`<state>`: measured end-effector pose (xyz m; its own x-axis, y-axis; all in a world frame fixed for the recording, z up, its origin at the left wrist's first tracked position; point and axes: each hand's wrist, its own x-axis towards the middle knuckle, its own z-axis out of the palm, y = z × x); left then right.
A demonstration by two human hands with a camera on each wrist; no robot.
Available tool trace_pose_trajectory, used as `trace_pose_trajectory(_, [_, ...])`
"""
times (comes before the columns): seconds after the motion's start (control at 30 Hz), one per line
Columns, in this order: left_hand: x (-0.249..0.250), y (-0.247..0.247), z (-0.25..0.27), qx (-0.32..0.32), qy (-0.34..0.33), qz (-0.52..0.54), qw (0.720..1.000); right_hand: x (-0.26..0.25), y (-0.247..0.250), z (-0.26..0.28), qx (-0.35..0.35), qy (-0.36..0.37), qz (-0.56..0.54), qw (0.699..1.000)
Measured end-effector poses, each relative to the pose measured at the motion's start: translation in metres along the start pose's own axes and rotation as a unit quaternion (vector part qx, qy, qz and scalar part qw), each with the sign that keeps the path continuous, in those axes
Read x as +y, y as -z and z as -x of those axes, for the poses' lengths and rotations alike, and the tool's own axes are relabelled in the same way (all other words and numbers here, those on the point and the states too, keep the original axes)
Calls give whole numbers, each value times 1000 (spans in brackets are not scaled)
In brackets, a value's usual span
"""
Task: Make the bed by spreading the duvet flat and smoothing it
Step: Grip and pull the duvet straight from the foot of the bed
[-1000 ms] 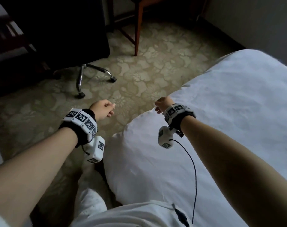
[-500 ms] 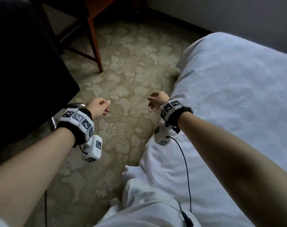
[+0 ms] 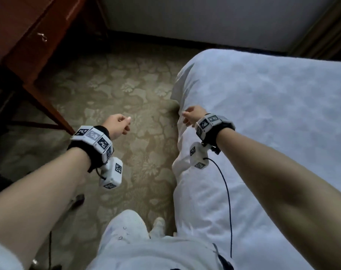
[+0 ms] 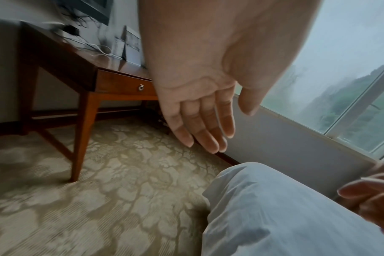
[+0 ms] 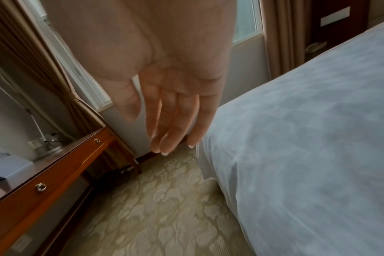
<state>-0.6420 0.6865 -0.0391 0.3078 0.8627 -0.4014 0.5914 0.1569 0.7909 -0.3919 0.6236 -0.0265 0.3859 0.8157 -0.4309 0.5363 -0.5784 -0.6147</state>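
The white duvet [image 3: 273, 117] covers the bed on the right, its left edge hanging toward the carpet; it also shows in the left wrist view [image 4: 274, 216] and the right wrist view [image 5: 307, 138]. My right hand [image 3: 191, 114] hovers at that hanging edge, fingers straight [image 5: 175, 121], holding nothing. My left hand [image 3: 118, 126] is out over the carpet, left of the bed, with relaxed straight fingers [image 4: 204, 128] and nothing in it. Both wrists wear marker bands with small cameras.
A wooden desk [image 3: 35, 43] with a drawer stands at the upper left, its leg [image 4: 81, 131] on the patterned carpet [image 3: 130, 90]. A wall and window [image 4: 340, 86] run behind the bed's far end. Curtains [image 5: 33, 69] hang by the desk.
The view has swung right along the bedside; the black chair has left the frame and the desk came in. Both hands moved forward and their curled fingers have straightened out.
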Motion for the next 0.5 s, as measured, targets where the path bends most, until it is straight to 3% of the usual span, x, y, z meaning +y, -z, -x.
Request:
trace_pose_trajectory(0.33, [115, 17, -263, -55, -68, -15, 996, -71, 90, -210, 64, -51, -10, 997])
trace_pose_trajectory(0.5, [182, 49, -397, -100, -96, -91, 986, -127, 142, -319, 113, -59, -54, 990])
